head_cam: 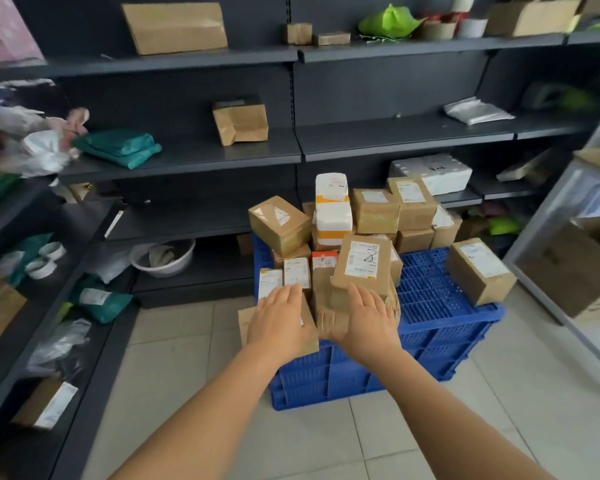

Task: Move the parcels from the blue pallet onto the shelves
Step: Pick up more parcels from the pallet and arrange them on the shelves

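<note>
Two bare forearms in view, no sleeves visible up to frame edge. Left hand [280,322] and right hand [369,323]: no gloves, rings, watch or wristbands. Nails short, no polish seen. No other clothing visible.

This is a parcel depot or courier pick-up room, a storeroom rather than a shop floor. Dark metal shelving [194,157] lines the back wall and runs along the left side, its boards thinly stocked with sealed goods: a brown carton [175,27], a taped kraft package [240,121], teal mailer bags [118,147], a white foam box [433,173] and a grey poly bag [477,110]. Rolls of packing tape [437,29] sit on the top board. On the pale tiled floor [174,368] stands a blue plastic pallet [440,327] heaped with small cardboard parcels [362,259], nearly all bearing printed shipping labels.
</note>
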